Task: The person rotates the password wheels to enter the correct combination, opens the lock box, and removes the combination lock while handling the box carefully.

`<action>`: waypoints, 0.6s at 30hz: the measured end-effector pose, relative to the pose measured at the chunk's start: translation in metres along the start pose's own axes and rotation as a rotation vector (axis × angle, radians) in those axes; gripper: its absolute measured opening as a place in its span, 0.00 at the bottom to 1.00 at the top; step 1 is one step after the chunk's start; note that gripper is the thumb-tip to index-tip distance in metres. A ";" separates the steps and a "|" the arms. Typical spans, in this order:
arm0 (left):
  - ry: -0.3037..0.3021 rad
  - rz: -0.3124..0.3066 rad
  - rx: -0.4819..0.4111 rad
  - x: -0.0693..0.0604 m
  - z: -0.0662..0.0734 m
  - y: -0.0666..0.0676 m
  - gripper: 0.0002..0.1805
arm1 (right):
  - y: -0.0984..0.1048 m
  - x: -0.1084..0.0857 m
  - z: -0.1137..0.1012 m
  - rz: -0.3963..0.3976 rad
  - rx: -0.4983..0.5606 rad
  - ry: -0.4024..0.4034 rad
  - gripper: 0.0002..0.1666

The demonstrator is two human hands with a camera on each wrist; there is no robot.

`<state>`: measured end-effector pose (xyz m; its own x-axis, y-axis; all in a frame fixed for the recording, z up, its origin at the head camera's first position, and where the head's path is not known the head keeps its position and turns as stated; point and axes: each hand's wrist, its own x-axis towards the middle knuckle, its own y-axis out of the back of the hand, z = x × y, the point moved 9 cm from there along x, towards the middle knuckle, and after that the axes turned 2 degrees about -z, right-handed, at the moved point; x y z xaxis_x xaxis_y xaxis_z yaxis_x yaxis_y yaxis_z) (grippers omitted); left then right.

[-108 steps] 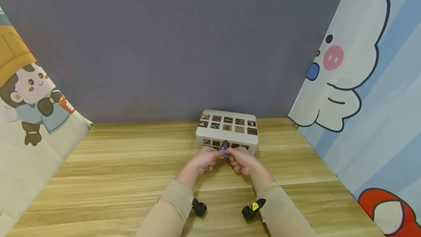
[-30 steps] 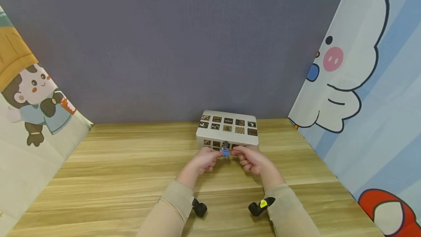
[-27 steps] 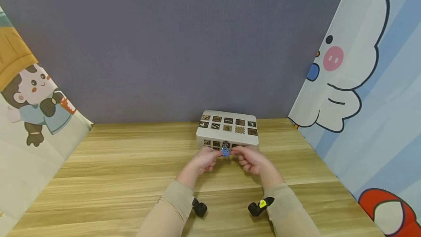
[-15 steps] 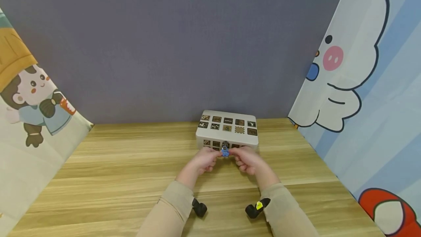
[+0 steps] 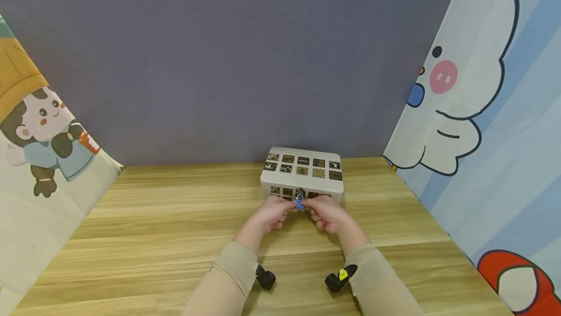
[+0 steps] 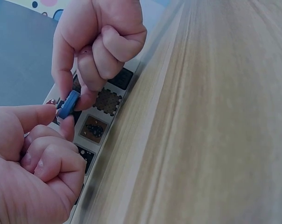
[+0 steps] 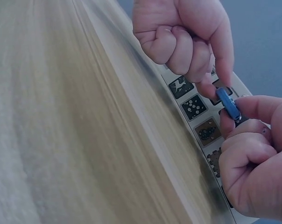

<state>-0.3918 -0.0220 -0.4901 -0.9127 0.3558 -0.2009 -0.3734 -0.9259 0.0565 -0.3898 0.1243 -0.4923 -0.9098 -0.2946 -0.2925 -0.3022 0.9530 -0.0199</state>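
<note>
A small blue padlock [image 5: 299, 204] hangs at the metal clasp [image 5: 300, 192] on the front of a white box [image 5: 302, 179] printed with small dark picture squares. My left hand [image 5: 273, 213] pinches the padlock from the left between thumb and forefinger, other fingers curled in. From the opposite side, my right hand [image 5: 326, 213] pinches it the same way, as the right wrist view shows with the padlock [image 7: 228, 103] between both hands' fingertips. Fingers partly cover the padlock's face and the lower front of the box. Whether its shackle is locked I cannot tell.
The box stands on a wood-grain table [image 5: 175, 238], near a grey back panel [image 5: 241, 63]. Cartoon-printed sheets [image 5: 464, 87] flank the table on both sides. A black wrist device [image 5: 266, 277] sits at the left cuff, another [image 5: 336, 281] at the right.
About a second ago my right fingertips stood a little farther right, leaving the padlock's face in view. Since then my right hand has moved left onto it. The left hand and box stay put.
</note>
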 end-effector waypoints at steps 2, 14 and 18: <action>0.002 0.002 0.002 0.000 0.000 0.000 0.16 | 0.000 0.000 0.000 -0.003 -0.004 0.002 0.25; 0.001 -0.008 -0.001 0.001 0.000 -0.002 0.14 | -0.003 -0.001 -0.001 -0.013 0.006 0.000 0.23; -0.006 -0.018 0.000 0.001 0.001 -0.002 0.13 | -0.004 -0.001 0.000 -0.011 0.032 -0.009 0.19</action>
<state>-0.3922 -0.0198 -0.4899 -0.9068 0.3732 -0.1960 -0.3898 -0.9194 0.0526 -0.3882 0.1210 -0.4921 -0.9038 -0.3046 -0.3004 -0.3030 0.9515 -0.0533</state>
